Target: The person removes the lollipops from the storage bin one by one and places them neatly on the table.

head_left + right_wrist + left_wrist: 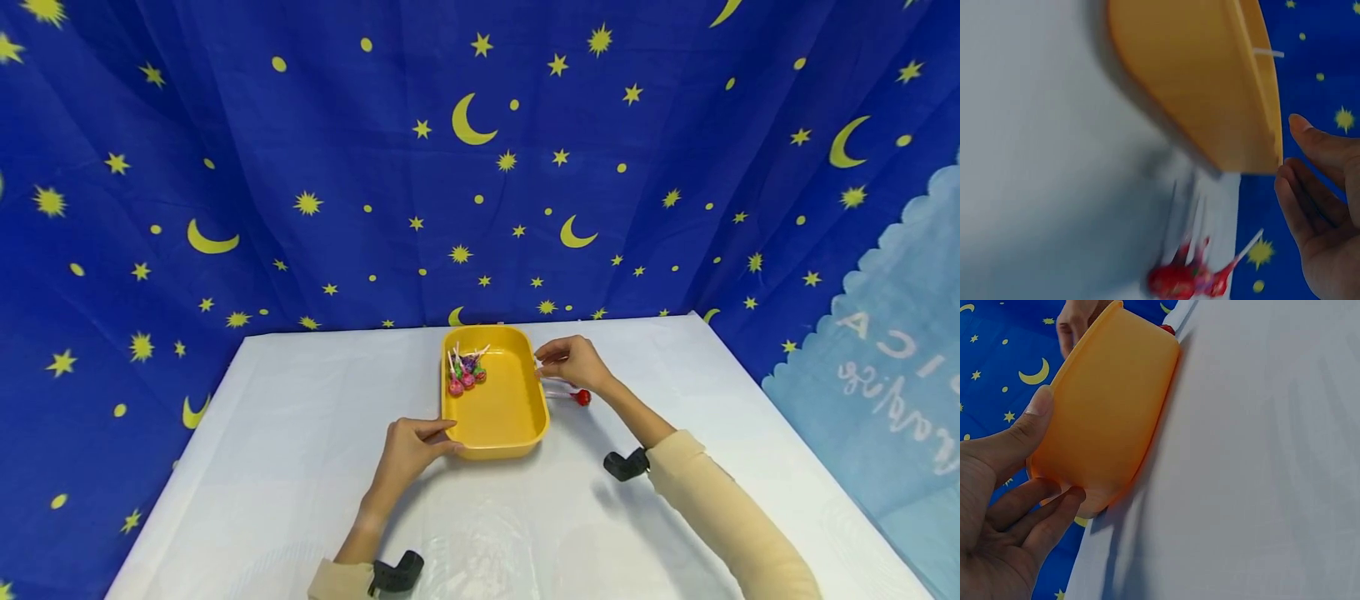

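Note:
A yellow plastic tray [498, 400] with rounded corners sits on the table, several wrapped lollipops [467, 375] lying at its left side with white sticks pointing up. My left hand [417, 446] grips the tray's near left corner; in the left wrist view its thumb lies at the rim and the fingers curl against the outer wall. Beside the right rim is my right hand [573, 362]. The right wrist view has its thumb apart from the tray, fingertips right at the rim's corner. Below that hand, red lollipops [1179, 281] lie on the table outside the tray.
A white cloth covers the table [315, 483]. Behind it hangs a blue curtain [337, 167] with yellow moons and stars, and a light blue cloth [892, 358] with lettering hangs at the right. Each wrist wears a black camera mount [626, 465].

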